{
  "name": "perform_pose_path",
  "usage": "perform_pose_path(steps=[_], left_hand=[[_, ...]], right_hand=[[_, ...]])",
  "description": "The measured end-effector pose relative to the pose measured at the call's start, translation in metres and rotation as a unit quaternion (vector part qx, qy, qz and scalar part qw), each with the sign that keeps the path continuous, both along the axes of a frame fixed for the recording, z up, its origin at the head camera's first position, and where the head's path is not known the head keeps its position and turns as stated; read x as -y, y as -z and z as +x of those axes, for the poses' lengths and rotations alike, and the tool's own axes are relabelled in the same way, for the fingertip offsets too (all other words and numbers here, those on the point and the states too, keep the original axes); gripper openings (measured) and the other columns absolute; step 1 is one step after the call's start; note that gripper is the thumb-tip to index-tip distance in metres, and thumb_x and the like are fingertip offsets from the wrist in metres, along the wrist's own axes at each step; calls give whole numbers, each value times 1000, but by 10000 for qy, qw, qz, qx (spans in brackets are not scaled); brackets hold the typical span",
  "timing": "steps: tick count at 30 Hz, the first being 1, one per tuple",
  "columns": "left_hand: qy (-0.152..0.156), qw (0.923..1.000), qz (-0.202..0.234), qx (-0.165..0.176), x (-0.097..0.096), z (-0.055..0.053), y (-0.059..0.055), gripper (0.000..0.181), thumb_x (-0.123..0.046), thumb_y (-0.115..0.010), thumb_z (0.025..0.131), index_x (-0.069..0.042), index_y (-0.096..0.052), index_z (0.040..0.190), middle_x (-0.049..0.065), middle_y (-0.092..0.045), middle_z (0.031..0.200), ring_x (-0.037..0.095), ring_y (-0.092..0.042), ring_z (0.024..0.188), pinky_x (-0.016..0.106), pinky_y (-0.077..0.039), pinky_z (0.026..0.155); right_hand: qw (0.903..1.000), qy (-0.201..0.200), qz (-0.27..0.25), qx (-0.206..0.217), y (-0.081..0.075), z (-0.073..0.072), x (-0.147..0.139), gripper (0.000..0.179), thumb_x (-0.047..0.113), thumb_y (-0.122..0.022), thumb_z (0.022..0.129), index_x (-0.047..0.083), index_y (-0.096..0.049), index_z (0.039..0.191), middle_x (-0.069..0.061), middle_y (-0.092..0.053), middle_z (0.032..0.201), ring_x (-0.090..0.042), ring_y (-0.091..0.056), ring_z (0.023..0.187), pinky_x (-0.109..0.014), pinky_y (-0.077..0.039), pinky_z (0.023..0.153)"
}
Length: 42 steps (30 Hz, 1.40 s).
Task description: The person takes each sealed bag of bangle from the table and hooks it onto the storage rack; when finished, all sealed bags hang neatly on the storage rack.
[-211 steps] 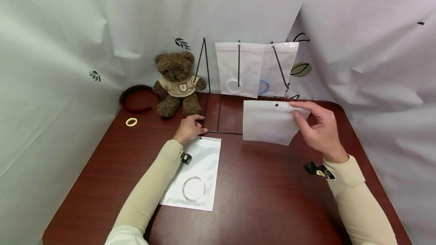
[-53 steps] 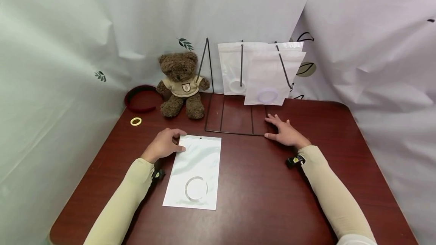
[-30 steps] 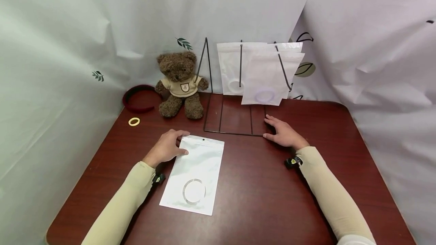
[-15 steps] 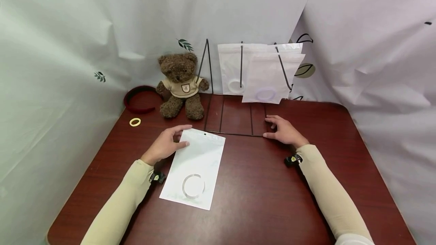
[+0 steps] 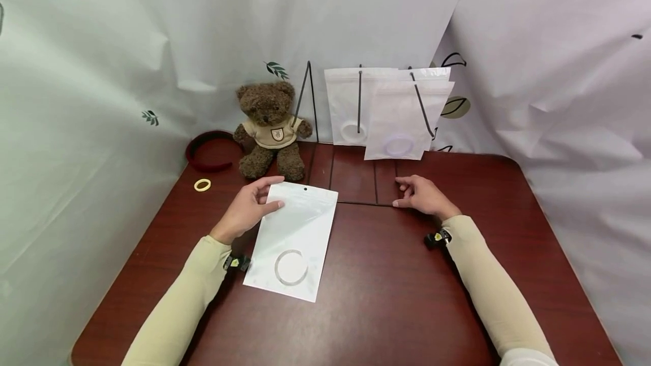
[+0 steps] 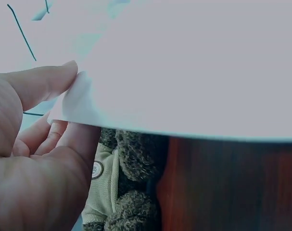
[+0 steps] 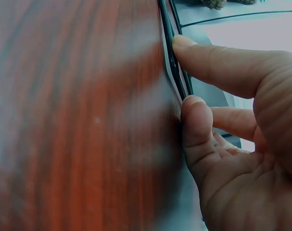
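My left hand (image 5: pixel 249 205) pinches the upper left edge of a white zip bag (image 5: pixel 300 230); in the left wrist view the bag (image 6: pixel 184 72) spreads out from between thumb and fingers. A clear bangle (image 5: pixel 276 269) shows in its lower part, and a hang hole sits at its top. At the front right corner of the black wire rack's base (image 5: pixel 366 204), thumb and index finger of my right hand (image 5: pixel 424 196) hold the wire, the other fingers curled. Bags hang on the rack's hooks: one with a white ring (image 5: pixel 346 100), another with a purple ring (image 5: pixel 396 114), overlapping one behind.
A brown teddy bear (image 5: pixel 267 109) in a beige shirt sits left of the rack, beside its left hook. Further left lie a dark red headband (image 5: pixel 208 167) and a small yellow ring (image 5: pixel 202 189). White curtains (image 5: pixel 102 72) enclose the wooden table (image 5: pixel 407 298).
Earlier my right hand held the purple-ring bag, which now hangs on the right hook; that hand moved to the rack's corner. My left hand left the rack, took the flat bag and raised it towards the rack.
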State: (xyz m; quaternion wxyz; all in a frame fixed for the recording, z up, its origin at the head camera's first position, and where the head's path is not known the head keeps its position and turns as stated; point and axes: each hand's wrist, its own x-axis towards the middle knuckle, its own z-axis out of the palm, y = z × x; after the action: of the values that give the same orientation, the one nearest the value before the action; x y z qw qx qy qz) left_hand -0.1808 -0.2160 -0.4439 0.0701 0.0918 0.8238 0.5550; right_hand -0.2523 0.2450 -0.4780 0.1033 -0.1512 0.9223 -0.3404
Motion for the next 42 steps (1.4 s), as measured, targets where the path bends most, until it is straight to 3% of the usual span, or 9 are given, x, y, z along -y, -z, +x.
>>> perform_pose_path(steps=[3, 5, 9, 13, 17, 23, 29, 34, 42], left_hand=[[71, 9996, 265, -44, -2, 0, -2, 57, -11, -75, 91, -19, -54, 144, 6, -64, 102, 9, -54, 73, 23, -48, 64], [59, 9993, 329, -136, -3, 0, -5, 56, -11, -73, 92, -20, -54, 144, 6, -63, 97, 8, -53, 69, 22, -47, 62], [-220, 9981, 470, -317, -3, 2, -14, 55, -12, -74, 92, -21, -55, 142, 3, -64, 92, 7, -56, 70, 23, -48, 61], [-465, 9950, 741, -484, -5, 5, -27, 54, -16, -77, 90, -21, -56, 140, -2, -72, 107, 9, -68, 82, 26, -55, 66], [-604, 9907, 990, -714, -8, 8, -39, 50, -16, -78, 89, -20, -59, 136, -2, -73, 103, 10, -71, 80, 27, -56, 65], [-771, 9799, 1517, -1038, -14, 9, -55, 48, -13, -79, 87, -16, -62, 132, -1, -73, 100, 10, -73, 80, 26, -58, 64], [-790, 9659, 1803, -1679, -19, 8, -71, 48, -6, -80, 85, -5, -62, 129, 0, -74, 106, 8, -71, 85, 23, -57, 67], [-764, 9520, 1885, -2289, -21, 1, -82, 45, -2, -79, 84, 0, -63, 126, 1, -74, 108, 10, -70, 88, 21, -55, 70], [-973, 9352, 1930, -2803, -26, -10, -93, 42, 3, -76, 84, 5, -62, 125, -2, -74, 103, 7, -68, 84, 18, -52, 67]], right_hand=[[9998, -21, -112, 143, 1, -1, -2, 76, 27, -88, 77, 4, -55, 142, -9, -65, 101, -12, -61, 75, -26, -47, 76], [9995, -42, -202, 251, 1, -1, -3, 75, 27, -88, 77, 5, -55, 142, -9, -63, 102, -12, -60, 75, -25, -47, 75], [9985, -33, -334, 425, 3, -4, -5, 75, 27, -87, 77, 8, -55, 142, -9, -60, 105, -13, -59, 75, -26, -46, 75], [9983, 22, -343, 471, 4, -4, -6, 77, 28, -88, 76, 9, -55, 143, -10, -58, 107, -14, -58, 75, -26, -45, 74], [9987, 52, -294, 412, 5, -2, -7, 77, 29, -88, 76, 9, -55, 143, -10, -59, 107, -14, -58, 76, -26, -45, 74], [9992, -4, -238, 325, 4, -2, -5, 77, 30, -88, 76, 9, -55, 143, -11, -60, 104, -15, -58, 75, -26, -45, 75], [9990, -38, -210, 382, 3, -3, -3, 77, 29, -87, 77, 8, -54, 144, -10, -60, 104, -15, -58, 75, -27, -45, 77], [9987, -67, -260, 437, 2, -4, -3, 76, 28, -86, 79, 8, -53, 144, -10, -59, 105, -17, -58, 76, -28, -46, 75], [9984, -58, -248, 504, 6, -6, -5, 76, 30, -87, 78, 10, -54, 144, -9, -59, 105, -17, -59, 76, -27, -47, 73]])
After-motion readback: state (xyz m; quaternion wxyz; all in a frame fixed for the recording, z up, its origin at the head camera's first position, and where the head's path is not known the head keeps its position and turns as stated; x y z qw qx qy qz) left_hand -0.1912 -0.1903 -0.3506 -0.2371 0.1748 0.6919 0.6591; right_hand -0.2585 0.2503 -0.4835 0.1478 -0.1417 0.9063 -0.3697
